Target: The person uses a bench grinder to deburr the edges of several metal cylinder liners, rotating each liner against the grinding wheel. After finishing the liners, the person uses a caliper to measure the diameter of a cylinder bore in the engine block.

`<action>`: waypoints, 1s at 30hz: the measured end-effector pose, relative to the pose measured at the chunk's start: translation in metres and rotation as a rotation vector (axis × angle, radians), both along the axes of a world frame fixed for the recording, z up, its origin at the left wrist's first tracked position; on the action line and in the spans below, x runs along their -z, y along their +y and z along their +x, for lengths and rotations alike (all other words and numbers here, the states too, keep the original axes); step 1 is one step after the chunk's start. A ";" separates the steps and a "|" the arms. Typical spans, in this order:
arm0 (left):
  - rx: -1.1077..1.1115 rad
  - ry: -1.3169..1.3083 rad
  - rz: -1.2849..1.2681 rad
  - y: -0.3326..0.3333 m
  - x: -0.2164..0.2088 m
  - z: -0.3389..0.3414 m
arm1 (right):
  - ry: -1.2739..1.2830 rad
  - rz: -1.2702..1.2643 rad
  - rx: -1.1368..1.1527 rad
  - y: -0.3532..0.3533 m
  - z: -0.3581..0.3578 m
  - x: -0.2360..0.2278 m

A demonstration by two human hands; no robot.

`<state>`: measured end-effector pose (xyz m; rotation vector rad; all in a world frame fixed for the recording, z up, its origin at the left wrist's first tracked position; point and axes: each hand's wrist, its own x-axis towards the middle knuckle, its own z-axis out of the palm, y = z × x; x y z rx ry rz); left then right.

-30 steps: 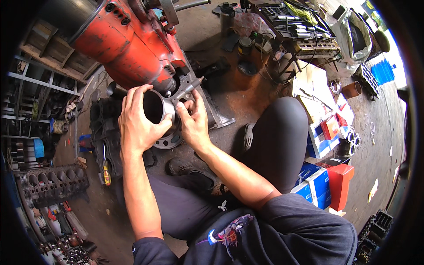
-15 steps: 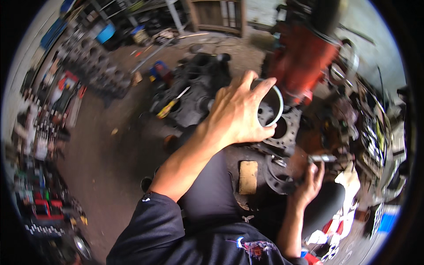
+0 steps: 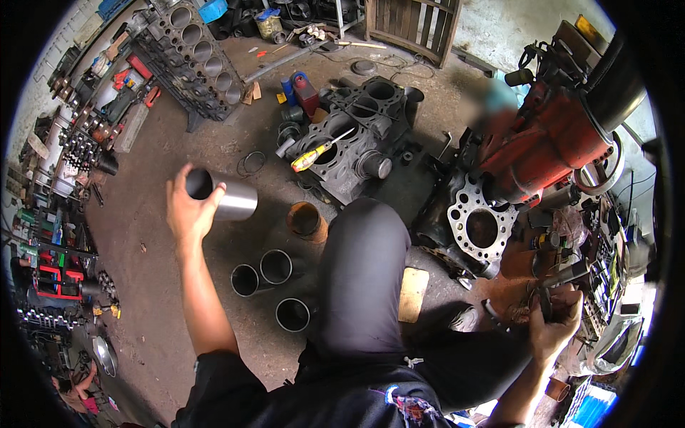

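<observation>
Out to the left, my left hand (image 3: pixel 191 212) grips a shiny steel cylinder liner (image 3: pixel 237 200) around its open end, thumb on one side and fingers on the other. The liner is tilted, its far end pointing right. Below it, three more liners stand on the floor, one of them a dark-bored liner (image 3: pixel 276 267) beside my knee. A rusty liner (image 3: pixel 307 222) stands by itself close to them. At the lower right, my right hand (image 3: pixel 555 321) is closed on what looks like a large outside micrometer (image 3: pixel 571 273); my fingers partly cover its frame.
An engine block (image 3: pixel 346 153) with a yellow-handled screwdriver (image 3: pixel 312 157) on it lies ahead. To the right are a red machine (image 3: pixel 546 150) and a flat, holed metal face (image 3: pixel 464 214). A wooden block (image 3: pixel 413 294) lies by my knee. Another block (image 3: pixel 207 64) stands far left.
My left hand has carried the liner from the middle to the left and tilted it. My right hand still holds the micrometer, now turned. The view has shifted, showing the liners on the floor.
</observation>
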<state>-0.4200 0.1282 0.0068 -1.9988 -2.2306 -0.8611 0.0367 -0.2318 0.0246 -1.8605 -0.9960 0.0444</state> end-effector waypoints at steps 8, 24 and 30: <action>-0.120 0.032 -0.380 0.046 0.166 -0.045 | -0.992 -0.075 -0.523 0.056 0.012 -0.058; -0.087 0.092 -0.568 0.056 0.254 -0.040 | -0.680 -0.275 -0.940 0.149 0.085 0.068; -0.083 0.106 -0.572 0.050 0.282 -0.048 | -0.543 -0.246 -0.994 0.173 0.089 0.115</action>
